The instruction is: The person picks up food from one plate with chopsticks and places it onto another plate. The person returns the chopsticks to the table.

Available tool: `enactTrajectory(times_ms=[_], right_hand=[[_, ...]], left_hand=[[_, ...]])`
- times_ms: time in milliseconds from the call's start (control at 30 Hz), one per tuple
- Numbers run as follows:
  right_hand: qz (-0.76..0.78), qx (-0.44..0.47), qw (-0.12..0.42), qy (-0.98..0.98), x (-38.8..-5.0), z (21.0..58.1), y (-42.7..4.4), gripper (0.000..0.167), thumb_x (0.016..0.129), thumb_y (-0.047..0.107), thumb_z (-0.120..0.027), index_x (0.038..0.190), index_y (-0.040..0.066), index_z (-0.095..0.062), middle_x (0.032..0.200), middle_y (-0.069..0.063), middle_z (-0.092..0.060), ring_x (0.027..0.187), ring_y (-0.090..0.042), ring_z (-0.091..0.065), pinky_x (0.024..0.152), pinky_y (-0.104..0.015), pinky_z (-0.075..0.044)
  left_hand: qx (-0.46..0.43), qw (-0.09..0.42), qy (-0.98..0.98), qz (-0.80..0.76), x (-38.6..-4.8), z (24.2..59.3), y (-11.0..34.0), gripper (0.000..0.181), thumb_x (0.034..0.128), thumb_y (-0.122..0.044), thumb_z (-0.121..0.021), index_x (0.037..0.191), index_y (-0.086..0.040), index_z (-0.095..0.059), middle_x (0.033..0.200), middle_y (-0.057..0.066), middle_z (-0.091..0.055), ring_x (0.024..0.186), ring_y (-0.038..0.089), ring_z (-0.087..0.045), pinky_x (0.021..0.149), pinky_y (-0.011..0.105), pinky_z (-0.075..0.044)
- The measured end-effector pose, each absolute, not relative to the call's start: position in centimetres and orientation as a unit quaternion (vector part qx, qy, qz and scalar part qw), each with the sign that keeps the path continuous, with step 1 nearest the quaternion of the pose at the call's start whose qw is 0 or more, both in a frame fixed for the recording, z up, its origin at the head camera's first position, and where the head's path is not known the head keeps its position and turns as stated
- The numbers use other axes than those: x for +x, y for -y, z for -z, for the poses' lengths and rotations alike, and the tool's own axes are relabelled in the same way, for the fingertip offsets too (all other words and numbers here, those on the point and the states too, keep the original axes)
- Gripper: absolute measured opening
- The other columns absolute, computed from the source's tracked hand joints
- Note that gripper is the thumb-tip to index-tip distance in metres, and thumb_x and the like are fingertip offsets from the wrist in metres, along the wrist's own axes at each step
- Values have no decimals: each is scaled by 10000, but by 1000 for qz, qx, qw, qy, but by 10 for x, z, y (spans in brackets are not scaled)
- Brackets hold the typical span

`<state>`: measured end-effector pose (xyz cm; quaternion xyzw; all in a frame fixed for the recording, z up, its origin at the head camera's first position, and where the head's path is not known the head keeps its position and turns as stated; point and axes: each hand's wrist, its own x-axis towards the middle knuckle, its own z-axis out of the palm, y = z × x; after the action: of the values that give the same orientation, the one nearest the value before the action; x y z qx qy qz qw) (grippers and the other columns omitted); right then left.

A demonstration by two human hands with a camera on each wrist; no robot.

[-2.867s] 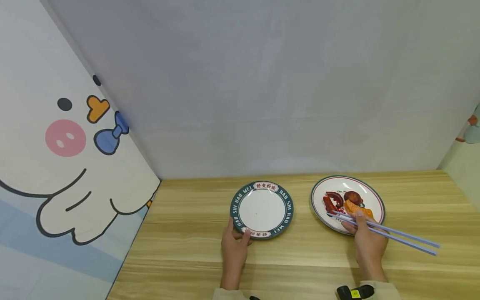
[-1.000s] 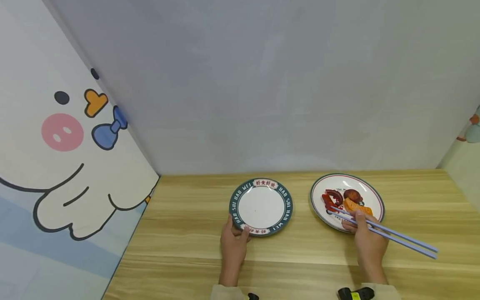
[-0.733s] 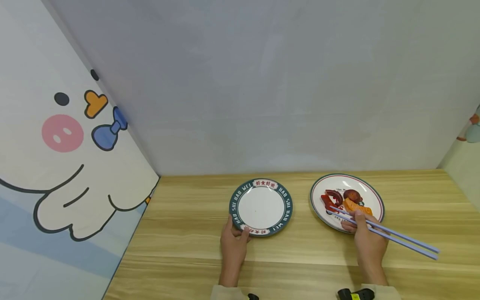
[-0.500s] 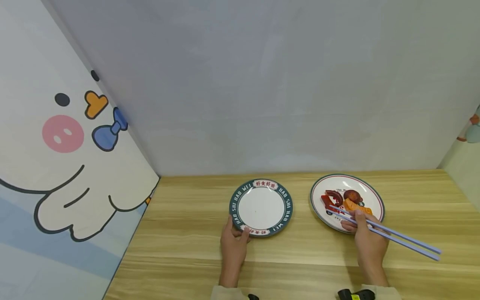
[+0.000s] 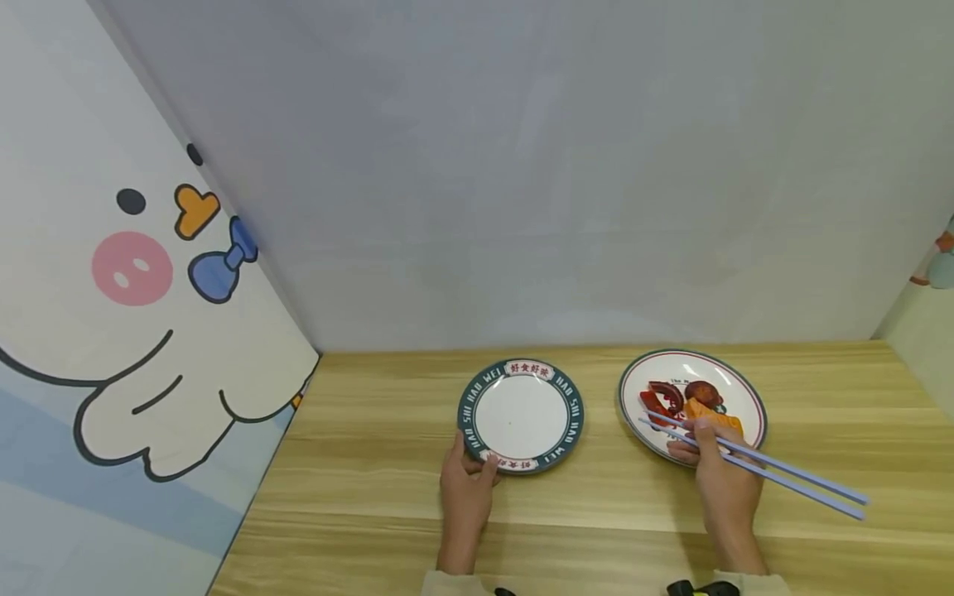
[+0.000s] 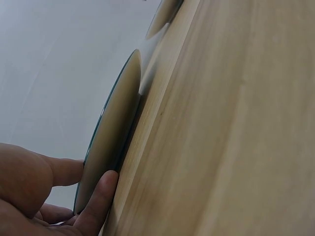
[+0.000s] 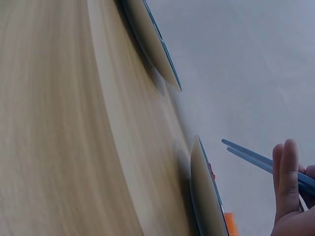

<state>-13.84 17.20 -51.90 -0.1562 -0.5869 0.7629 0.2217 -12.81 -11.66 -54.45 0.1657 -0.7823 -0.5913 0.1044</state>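
Note:
My left hand (image 5: 467,497) grips the near-left rim of a white plate (image 5: 522,418) with a dark green lettered border. In the left wrist view, thumb and fingers lie on both sides of that plate's edge. My right hand (image 5: 726,492) holds a pair of pale blue chopsticks (image 5: 797,473) over a second white plate (image 5: 736,396). On it lie a red food piece (image 5: 656,407), a curled dark red tentacle-like piece (image 5: 666,391), a round brown piece (image 5: 703,393) and an orange striped piece (image 5: 711,415). The chopstick tips (image 7: 226,145) stand slightly apart above the plate, with nothing between them.
Both plates are on a light wood-grain table (image 5: 358,497). A pale grey wall (image 5: 566,207) rises behind its far edge. At the left is a panel with a cartoon figure (image 5: 134,269); another printed panel (image 5: 935,331) stands at the right.
My right hand has shifted a little left, carrying the chopstick tips left across the red piece. The left hand and both plates look the same; the head view has shifted slightly.

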Motion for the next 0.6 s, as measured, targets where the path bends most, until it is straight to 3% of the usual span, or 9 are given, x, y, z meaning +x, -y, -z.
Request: enactTrajectory(times_ms=[233,467,600], right_hand=[[-762,-88,239,596,-139,518,-161,236,1058,-2,-587,930,57,-777,776,0,-766,602,-81,-742,585,-218,-607],[-746,-5,247,619,-139,521,-153,274,1031,-95,-576,915,51,-777,797,-67,-740,612,-82,-738,568,-218,-602],[-723,22,240,647,-138,522,-149,163,1009,-129,-589,950,-122,-741,832,-89,-715,635,-112,-743,577,-238,-610]], left_hand=[[169,106,787,584,-130,545,117,720,976,26,-708,1587,116,-338,1017,163,-568,793,176,-653,678,240,-631],[169,111,781,591,-131,544,116,732,951,57,-717,1573,141,-339,1021,181,-565,794,190,-653,675,243,-633],[169,110,784,587,-132,544,116,737,944,59,-725,1568,146,-342,1040,185,-564,798,182,-653,674,239,-631]])
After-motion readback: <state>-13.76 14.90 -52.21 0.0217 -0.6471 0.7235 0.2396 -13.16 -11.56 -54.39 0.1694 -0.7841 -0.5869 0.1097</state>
